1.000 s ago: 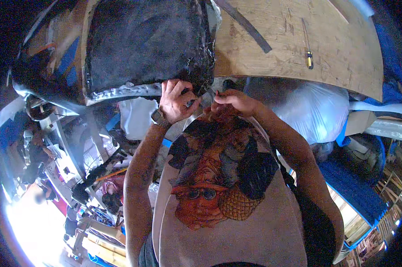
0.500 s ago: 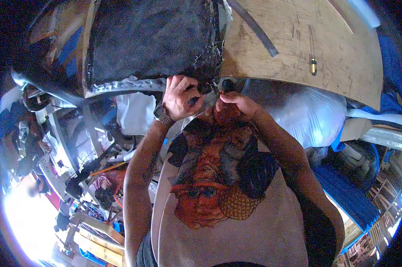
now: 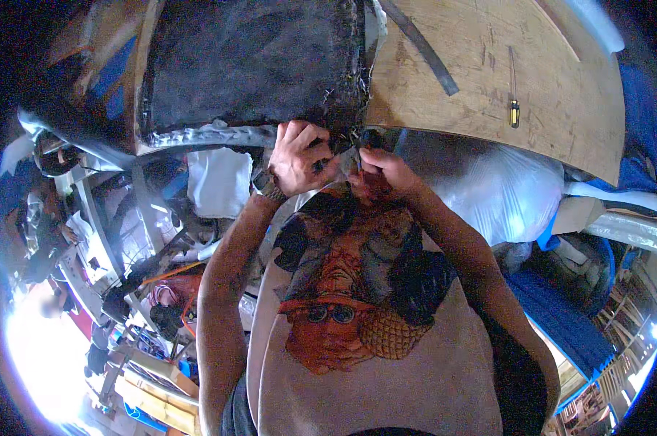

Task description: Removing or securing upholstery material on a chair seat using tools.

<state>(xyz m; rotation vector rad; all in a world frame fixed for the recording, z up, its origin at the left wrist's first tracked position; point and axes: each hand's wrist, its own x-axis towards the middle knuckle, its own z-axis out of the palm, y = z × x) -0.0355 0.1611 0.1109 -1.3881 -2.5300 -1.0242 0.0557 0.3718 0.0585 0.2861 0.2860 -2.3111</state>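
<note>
A black fabric-covered panel (image 3: 248,65) lies on the work surface in front of me, with a ragged pale strip along its near edge. Pale loose bits, like staples or threads, stick out along its right edge. My left hand (image 3: 299,158), a watch on its wrist, is curled closed at the panel's near right corner. What its fingers pinch is dark and I cannot make it out. Just right of it, my right hand (image 3: 388,174) is wrapped round a hand tool with a dark rounded end (image 3: 373,138). The tool's tip is hidden near the corner.
A plywood board (image 3: 481,80) extends to the right, bearing a yellow-and-black-handled screwdriver (image 3: 514,112) and a dark flat strip (image 3: 426,54). Below its edge sits a plastic-wrapped bundle (image 3: 503,189). Cluttered metal framing (image 3: 95,218) stands at left, blue corrugated material (image 3: 561,320) at right.
My view has shifted slightly. The right hand and its tool have tilted a little, while the left hand keeps its place at the panel's corner.
</note>
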